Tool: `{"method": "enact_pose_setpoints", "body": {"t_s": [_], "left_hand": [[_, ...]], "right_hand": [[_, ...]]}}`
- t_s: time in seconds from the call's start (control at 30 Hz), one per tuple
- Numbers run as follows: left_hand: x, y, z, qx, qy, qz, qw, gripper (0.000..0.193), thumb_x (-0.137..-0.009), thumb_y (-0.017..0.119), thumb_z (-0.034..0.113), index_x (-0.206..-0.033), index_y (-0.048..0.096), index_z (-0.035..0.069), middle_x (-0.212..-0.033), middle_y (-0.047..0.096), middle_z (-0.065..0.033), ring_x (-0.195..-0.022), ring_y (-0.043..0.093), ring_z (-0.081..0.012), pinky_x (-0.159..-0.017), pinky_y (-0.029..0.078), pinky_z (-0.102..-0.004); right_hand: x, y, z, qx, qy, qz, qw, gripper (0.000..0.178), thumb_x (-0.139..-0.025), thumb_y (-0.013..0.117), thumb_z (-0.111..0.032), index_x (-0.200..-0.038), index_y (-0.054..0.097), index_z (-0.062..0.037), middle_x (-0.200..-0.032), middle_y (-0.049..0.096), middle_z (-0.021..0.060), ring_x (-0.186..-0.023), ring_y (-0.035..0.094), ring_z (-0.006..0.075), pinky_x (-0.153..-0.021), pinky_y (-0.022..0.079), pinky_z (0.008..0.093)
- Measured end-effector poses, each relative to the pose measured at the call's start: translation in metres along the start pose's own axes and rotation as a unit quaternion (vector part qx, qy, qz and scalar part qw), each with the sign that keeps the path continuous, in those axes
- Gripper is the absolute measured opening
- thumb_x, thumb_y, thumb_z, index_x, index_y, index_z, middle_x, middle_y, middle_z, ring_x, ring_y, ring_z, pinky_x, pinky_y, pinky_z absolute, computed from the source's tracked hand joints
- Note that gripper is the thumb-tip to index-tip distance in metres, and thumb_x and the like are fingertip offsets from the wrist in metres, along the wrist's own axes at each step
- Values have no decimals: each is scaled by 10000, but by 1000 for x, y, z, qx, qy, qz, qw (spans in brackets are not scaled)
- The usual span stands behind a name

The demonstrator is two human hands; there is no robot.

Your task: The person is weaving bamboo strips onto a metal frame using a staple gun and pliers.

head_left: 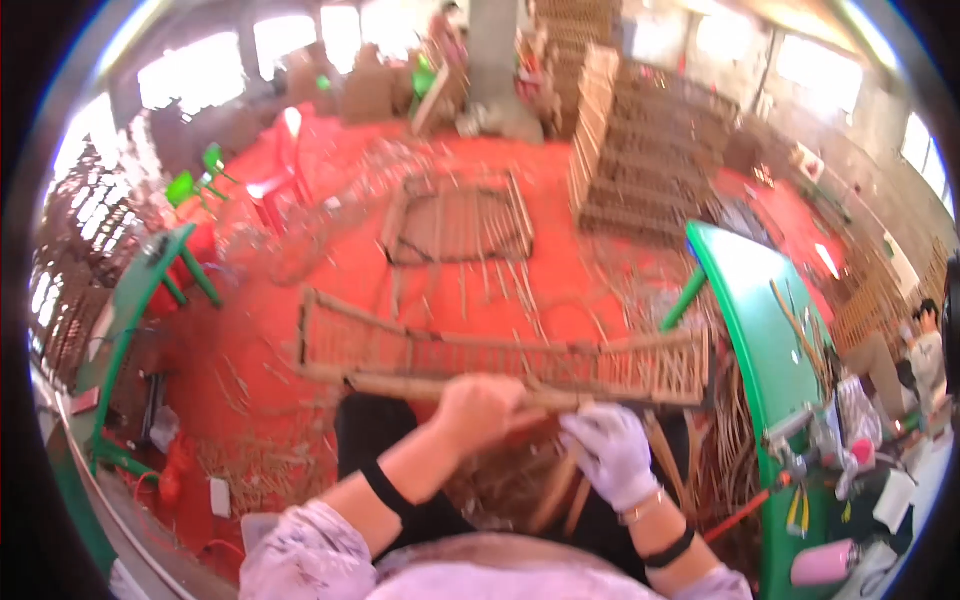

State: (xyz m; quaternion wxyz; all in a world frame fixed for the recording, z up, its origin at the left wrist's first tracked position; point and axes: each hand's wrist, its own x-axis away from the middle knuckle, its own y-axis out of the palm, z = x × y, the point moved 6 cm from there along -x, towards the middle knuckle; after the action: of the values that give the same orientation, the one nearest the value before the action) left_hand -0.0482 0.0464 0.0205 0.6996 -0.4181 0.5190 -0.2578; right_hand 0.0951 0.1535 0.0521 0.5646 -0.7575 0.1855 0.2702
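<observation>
A long wooden slatted frame (500, 355) lies across my lap, its thin bars set between darker rails. My bare left hand (480, 411) is closed around the near rail, close to the middle. My right hand (612, 455), in a white glove, is just to the right of it. Its thumb and fingers are pinched together by the same rail. Whatever they hold is too small and blurred to make out. Between the two hands, a pale stretch of wood shows. The frame's underside is hidden.
Green benches (770, 340) stand to the right and left (135, 330). Tools and a pink roll (822, 564) sit at the right. Another slatted frame (460, 220) lies ahead on the red floor (300, 240), near a tall stack of frames (650, 150). Sticks litter the floor. A person (925, 350) sits far right.
</observation>
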Motion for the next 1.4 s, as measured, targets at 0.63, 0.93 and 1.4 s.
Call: {"method": "enact_pose_setpoints", "body": {"t_s": [0.63,0.93,1.4], "left_hand": [[-30,20,32,-59,-76,-197,976,305,-721,741,380,-814,656,103,-785,690,-86,-758,696,-256,-635,554,-387],[-27,28,30,-54,-60,-210,974,411,-753,710,479,-831,614,87,-739,668,-45,-741,688,-229,-629,536,-349],[-27,29,33,4,-66,-179,982,358,-747,718,423,-794,612,84,-729,666,-54,-749,680,-232,-638,525,-351]], "right_hand": [[1,21,24,-645,488,164,564,451,-991,477,-237,-578,315,-160,-479,263,-40,-376,210,96,-393,217,276],[-6,4,24,-625,497,150,582,430,-958,513,-220,-565,351,-153,-460,265,-29,-380,238,123,-477,312,292],[-39,6,14,-615,496,82,608,433,-939,541,-259,-557,363,-159,-457,261,-28,-397,248,122,-495,315,297]]}}
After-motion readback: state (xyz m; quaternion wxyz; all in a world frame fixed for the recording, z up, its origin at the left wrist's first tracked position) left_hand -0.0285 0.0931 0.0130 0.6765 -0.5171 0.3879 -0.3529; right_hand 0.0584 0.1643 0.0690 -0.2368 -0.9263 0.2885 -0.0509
